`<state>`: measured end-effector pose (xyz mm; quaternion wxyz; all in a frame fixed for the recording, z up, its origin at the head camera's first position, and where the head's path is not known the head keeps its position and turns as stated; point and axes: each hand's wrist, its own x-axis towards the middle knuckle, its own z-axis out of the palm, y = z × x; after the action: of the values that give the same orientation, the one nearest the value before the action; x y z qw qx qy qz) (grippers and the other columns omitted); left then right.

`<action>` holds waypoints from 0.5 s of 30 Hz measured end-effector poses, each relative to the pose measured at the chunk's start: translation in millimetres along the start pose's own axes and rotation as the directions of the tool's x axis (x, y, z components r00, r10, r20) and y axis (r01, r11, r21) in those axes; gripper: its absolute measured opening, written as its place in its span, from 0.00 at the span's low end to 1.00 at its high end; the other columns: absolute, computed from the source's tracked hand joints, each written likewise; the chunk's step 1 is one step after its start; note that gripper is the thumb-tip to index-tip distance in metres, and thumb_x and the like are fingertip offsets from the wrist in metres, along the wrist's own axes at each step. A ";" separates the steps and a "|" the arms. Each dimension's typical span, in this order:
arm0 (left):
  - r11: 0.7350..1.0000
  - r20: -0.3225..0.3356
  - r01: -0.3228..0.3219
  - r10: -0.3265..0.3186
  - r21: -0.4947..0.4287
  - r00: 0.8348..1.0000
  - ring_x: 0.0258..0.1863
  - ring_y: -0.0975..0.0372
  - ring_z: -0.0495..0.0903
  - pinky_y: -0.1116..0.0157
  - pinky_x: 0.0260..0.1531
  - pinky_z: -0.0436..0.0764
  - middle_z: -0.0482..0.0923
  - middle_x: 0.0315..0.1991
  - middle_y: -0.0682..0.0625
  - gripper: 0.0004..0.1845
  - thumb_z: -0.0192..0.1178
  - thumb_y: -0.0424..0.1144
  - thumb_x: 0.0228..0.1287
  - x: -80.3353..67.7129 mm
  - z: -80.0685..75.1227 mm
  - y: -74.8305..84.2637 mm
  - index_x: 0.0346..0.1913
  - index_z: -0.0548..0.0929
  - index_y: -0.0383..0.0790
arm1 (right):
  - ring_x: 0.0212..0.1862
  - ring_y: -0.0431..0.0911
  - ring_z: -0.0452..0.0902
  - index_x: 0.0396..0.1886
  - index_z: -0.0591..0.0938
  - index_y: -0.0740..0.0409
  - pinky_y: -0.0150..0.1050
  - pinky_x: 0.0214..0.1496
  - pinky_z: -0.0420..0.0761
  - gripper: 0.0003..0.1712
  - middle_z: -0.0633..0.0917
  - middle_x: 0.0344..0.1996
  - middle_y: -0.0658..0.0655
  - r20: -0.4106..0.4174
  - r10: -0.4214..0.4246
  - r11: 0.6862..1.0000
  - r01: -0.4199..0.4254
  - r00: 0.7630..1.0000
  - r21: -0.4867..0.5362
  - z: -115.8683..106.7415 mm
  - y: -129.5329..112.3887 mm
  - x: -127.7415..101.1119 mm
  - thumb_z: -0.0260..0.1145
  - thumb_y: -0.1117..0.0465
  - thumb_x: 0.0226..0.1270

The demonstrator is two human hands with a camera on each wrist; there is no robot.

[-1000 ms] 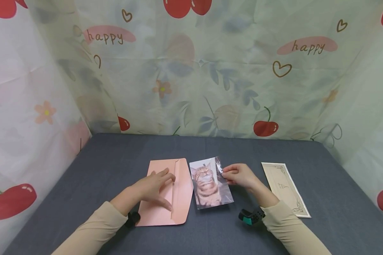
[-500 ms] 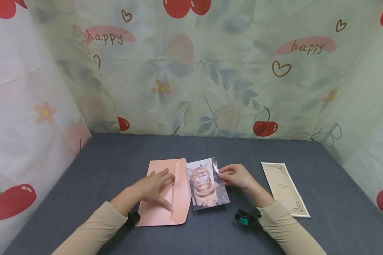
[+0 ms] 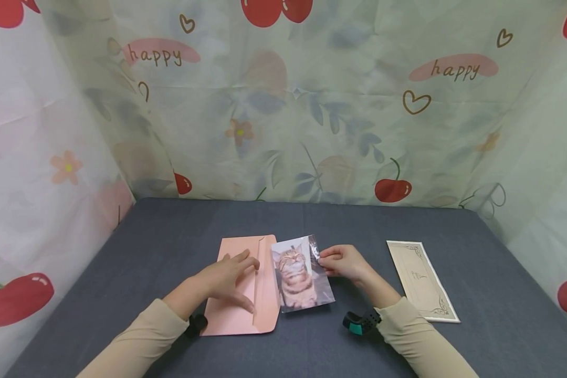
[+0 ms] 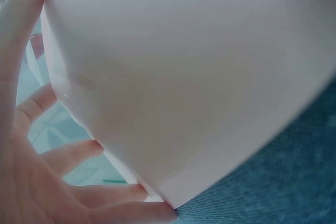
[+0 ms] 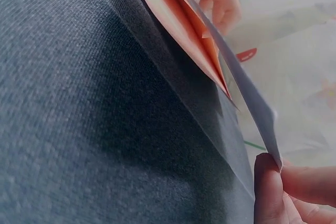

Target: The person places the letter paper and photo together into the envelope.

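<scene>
One pink envelope (image 3: 245, 286) lies flat at centre frame of the head view on the grey table (image 3: 123, 262), its flap open toward the right. Whether anything lies inside cannot be determined; the left edge of one cat photograph (image 3: 298, 274) overlaps the flap area.

The left hand (image 3: 227, 281) rests on the envelope body with fingers straight and spread, pressing it down and grasping nothing. The right hand (image 3: 345, 262) pinches the photograph's right edge between thumb and fingertips, just right of the envelope.

One cream card with a decorative border (image 3: 422, 281) lies in the right part of the frame, well apart from both hands.

The right wrist view shows what the head view does not: the envelope (image 5: 184, 19) mouth gapes open at upper centre, and the photograph (image 5: 247, 87) is tilted, its far edge at the mouth, its near edge raised off the table in the thumb pinch (image 5: 268, 187) at lower right.

The left wrist view shows the envelope (image 4: 184, 77) surface close up, filling the frame, with straight fingers (image 4: 79, 153) along its lower left edge.
</scene>
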<state>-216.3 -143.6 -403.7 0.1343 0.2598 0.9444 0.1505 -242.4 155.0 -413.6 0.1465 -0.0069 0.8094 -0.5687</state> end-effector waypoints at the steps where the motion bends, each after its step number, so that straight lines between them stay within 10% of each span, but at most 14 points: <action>1: 1.000 -0.001 -0.001 0.001 0.000 1.000 0.66 0.36 0.60 0.38 0.63 0.59 0.54 0.71 0.36 0.43 0.71 0.66 0.33 0.0 0.0 -0.1 0.54 0.68 0.53 | 0.23 0.35 0.76 0.45 0.76 0.76 0.31 0.30 0.82 0.16 0.85 0.25 0.51 0.001 0.000 1.000 0.000 1.000 0.001 0.5 0.2 0.3 0.63 0.69 0.60; 15: 1.000 -0.004 -0.019 0.019 -0.001 1.000 0.66 0.37 0.61 0.38 0.63 0.59 0.54 0.71 0.36 0.42 0.71 0.66 0.34 0.5 0.4 -1.7 0.54 0.68 0.53 | 0.23 0.36 0.76 0.45 0.77 0.75 0.32 0.31 0.83 0.15 0.84 0.25 0.51 0.004 0.004 1.000 -0.004 1.000 0.006 9.9 -3.0 1.3 0.64 0.69 0.60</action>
<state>-217.4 -144.6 -404.8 0.1310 0.2682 0.9421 0.1526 -241.7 144.7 -414.2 0.1493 -0.0058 0.8073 -0.5710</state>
